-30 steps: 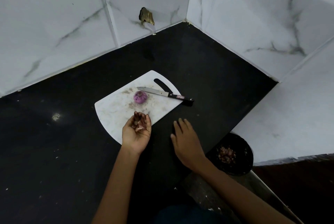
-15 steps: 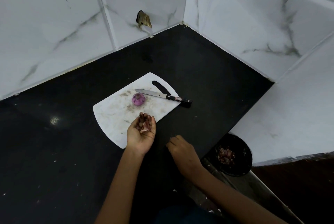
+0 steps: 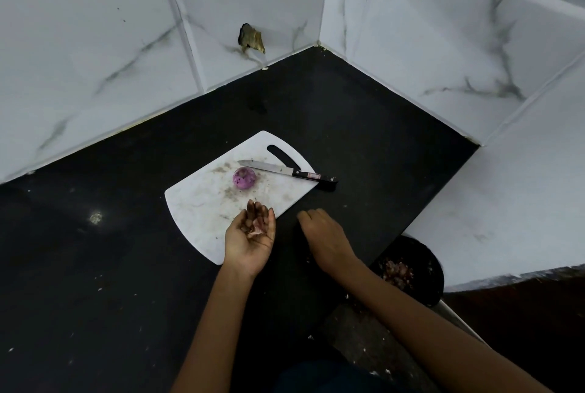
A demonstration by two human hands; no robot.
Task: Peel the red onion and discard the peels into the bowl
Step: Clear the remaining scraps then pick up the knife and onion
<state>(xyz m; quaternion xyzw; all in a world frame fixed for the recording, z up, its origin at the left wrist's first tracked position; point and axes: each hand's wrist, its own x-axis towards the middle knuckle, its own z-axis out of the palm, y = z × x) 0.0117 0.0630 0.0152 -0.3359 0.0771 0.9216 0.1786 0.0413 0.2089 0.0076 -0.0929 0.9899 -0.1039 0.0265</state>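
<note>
Some peels [image 3: 255, 229] within cupped fingers [image 3: 257, 212]

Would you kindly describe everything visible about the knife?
The knife lies flat near the far right corner of the white cutting board. It has a silvery blade flecked with specks and a black handle bearing a small red and white label. The tip points left, just beyond the onion; the handle overhangs onto the black counter. Neither hand touches it.

Bowl [image 3: 433, 269] partly behind right forearm.
</note>
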